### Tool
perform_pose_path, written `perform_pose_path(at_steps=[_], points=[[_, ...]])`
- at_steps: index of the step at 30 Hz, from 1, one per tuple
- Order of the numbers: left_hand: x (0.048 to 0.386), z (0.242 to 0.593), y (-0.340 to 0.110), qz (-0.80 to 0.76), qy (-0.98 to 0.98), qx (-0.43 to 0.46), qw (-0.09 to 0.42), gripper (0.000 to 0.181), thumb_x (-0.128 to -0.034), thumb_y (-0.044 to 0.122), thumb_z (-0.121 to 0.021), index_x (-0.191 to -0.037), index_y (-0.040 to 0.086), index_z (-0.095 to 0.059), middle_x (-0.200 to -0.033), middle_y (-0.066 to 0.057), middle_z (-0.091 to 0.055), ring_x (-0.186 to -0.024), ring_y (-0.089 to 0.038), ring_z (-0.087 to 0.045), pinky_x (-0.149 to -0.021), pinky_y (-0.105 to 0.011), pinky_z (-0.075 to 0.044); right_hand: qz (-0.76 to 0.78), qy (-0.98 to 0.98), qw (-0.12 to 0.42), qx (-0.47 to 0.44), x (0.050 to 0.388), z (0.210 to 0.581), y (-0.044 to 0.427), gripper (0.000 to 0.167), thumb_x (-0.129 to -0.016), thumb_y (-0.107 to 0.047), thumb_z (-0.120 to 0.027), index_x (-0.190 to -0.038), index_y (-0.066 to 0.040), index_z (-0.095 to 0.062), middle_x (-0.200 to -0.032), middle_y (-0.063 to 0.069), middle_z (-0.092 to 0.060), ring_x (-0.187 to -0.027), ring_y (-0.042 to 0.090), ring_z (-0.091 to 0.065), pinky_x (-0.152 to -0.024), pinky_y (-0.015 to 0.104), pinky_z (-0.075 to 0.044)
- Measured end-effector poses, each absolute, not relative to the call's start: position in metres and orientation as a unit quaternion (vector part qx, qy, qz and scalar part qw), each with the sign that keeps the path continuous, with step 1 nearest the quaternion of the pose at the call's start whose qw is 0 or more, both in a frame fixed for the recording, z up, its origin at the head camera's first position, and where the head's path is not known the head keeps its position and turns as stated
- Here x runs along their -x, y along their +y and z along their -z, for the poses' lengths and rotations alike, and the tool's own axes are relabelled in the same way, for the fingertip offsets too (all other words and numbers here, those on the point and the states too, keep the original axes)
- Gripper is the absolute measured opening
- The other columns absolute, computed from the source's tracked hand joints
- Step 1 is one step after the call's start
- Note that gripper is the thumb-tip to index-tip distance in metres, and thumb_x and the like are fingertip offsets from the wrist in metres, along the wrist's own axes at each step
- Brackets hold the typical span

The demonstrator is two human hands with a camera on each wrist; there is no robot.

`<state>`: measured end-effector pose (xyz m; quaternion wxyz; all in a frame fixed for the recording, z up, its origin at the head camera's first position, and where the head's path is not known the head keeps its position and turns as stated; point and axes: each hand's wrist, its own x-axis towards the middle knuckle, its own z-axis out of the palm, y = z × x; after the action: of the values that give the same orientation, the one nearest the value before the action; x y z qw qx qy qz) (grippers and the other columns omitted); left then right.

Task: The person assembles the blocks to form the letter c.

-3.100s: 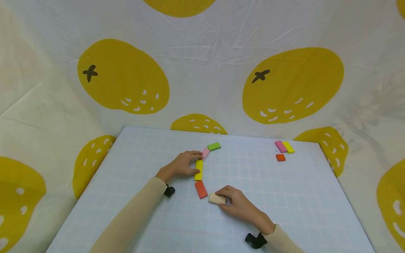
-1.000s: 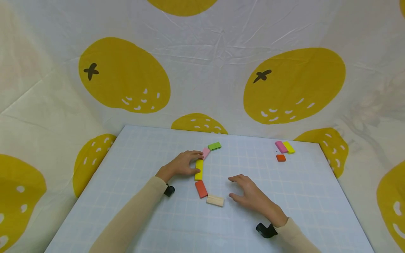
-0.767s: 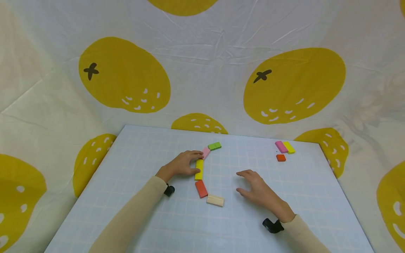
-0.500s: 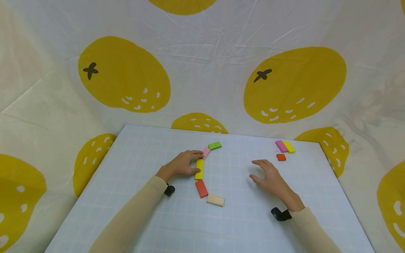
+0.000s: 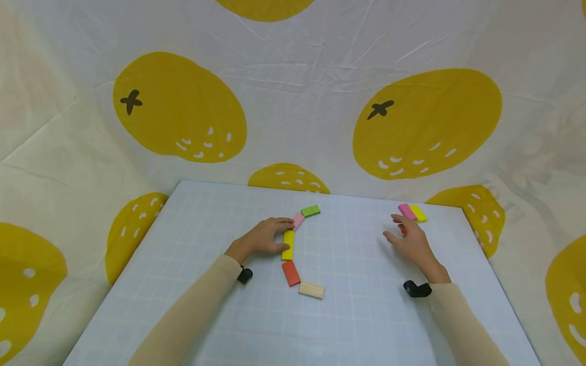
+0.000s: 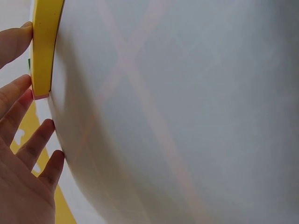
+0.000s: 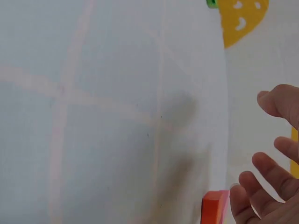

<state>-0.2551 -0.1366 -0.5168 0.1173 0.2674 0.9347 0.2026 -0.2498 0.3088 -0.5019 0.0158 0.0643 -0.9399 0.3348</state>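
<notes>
Your wood block [image 5: 312,290] sat just beside the red block [image 5: 291,273], cause your right hand [image 5: 412,246] had let go and swung out near the hot-pink block [image 5: 406,211], fingers parted, nothing held, so it was free again. Your left hand [image 5: 263,237] touched the yellow block [image 5: 288,246], fingers spread; tons of bare table [image 5: 345,239] between hands, but the back edge was near the hot-pink block.

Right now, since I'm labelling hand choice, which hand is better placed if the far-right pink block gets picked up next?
Probably the right hand: it is open, holds nothing and is close to the pink block. The left hand is much farther away, touching the yellow block beside it.
</notes>
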Motion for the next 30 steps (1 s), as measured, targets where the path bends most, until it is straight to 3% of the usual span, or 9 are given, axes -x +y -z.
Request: perform_pose_path(at_steps=[8,17,30], points=[[0.256,0.517,-0.137,-0.205,0.933,-0.271,0.115,0.059,-0.0938,0.038,-0.07,-0.149,0.02,-0.056,-0.16,0.002,-0.047,-0.147,-0.027,-0.042,-0.122,-0.055,-0.034,-0.332,-0.943,-0.001,0.003,0.272,0.506,0.336,0.074,-0.1,-0.034,-0.067,-0.154,0.005,-0.037,-0.141,0.031,-0.049,-0.126,0.047,-0.046,-0.109,0.063,-0.045],[0.256,0.518,-0.136,-0.206,0.934,-0.266,0.119,0.06,-0.0934,0.039,-0.07,-0.149,0.02,-0.056,-0.16,0.002,-0.046,-0.148,-0.027,-0.041,-0.123,-0.056,-0.033,-0.339,-0.94,0.002,0.042,0.285,0.509,0.351,0.074,-0.1,-0.04,-0.063,-0.153,0.006,-0.036,-0.145,0.035,-0.044,-0.128,0.049,-0.043,-0.112,0.066,-0.04],[0.256,0.518,-0.137,-0.207,0.934,-0.266,0.121,0.061,-0.0936,0.039,-0.07,-0.15,0.021,-0.056,-0.16,0.003,-0.046,-0.149,-0.026,-0.041,-0.123,-0.055,-0.033,-0.331,-0.942,-0.027,0.043,0.294,0.513,0.345,0.078,-0.102,-0.048,-0.057,-0.155,0.004,-0.033,-0.142,0.031,-0.048,-0.123,0.043,-0.046,-0.11,0.061,-0.046]])
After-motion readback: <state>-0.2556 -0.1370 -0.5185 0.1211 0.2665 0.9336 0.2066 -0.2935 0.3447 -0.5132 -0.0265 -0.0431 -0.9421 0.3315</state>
